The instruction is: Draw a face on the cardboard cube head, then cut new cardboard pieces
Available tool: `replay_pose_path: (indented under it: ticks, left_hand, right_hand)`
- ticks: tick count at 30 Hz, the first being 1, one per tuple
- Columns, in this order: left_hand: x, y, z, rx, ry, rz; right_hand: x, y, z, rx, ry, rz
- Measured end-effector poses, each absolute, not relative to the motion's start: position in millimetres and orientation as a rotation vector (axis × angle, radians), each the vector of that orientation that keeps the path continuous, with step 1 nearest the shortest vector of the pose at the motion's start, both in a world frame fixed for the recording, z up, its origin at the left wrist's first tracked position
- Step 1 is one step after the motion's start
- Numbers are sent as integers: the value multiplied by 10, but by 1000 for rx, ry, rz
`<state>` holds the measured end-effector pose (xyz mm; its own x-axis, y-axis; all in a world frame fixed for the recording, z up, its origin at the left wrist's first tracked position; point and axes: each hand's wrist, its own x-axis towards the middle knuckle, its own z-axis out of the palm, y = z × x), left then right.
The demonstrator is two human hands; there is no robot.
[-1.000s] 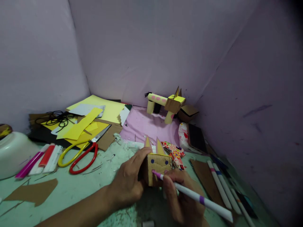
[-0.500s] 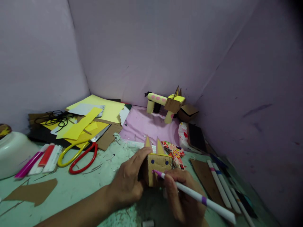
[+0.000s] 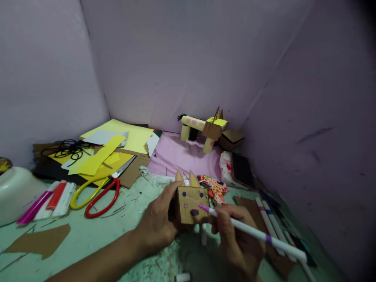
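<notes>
My left hand (image 3: 160, 215) grips a small cardboard box (image 3: 192, 199) from its left side, thumb near the top edge. The box has two pointed ears and a face side turned towards me. Two dark blue dots sit high on that side, with a small pinkish-purple mark and a dark purple oval below them. In my right hand (image 3: 239, 239) is a white marker (image 3: 255, 232) with a purple band. Its purple tip lies at the right part of the box's front; whether it touches cannot be told.
Red-and-yellow scissors (image 3: 102, 196) lie at left beside paper sheets and black cord (image 3: 69, 150). A cardboard animal figure (image 3: 195, 123) stands at the back. Patterned fabric (image 3: 216, 188) lies behind the box, a phone (image 3: 242, 170) and several markers (image 3: 270, 225) at right.
The marker tip has moved right, away from the small pinkish mark at the lower left of the face. My right hand shifted right, uncovering the purple oval. The box moved slightly left and up.
</notes>
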<state>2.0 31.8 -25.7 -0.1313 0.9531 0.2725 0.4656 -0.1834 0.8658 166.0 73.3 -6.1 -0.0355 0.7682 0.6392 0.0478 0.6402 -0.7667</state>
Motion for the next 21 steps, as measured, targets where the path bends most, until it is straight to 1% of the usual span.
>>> replay_pose_path:
  ticks: [5,9,15,21]
  left_hand:
    - [34,340,-215,1480,1537,1307]
    - [25,352,-187,1460,1541,1297]
    - [27,358,-150,1385,1533,1260]
    - [8,351,-189,1503,1575,1218]
  right_hand:
    - [1771,960,-89,-812,-1259,930]
    - [1808,1044,-60,-880,-1137,1046]
    - [1790,1058,-7,-853,-1091,1073]
    - [1782,1021,31,-852,-1144,1007]
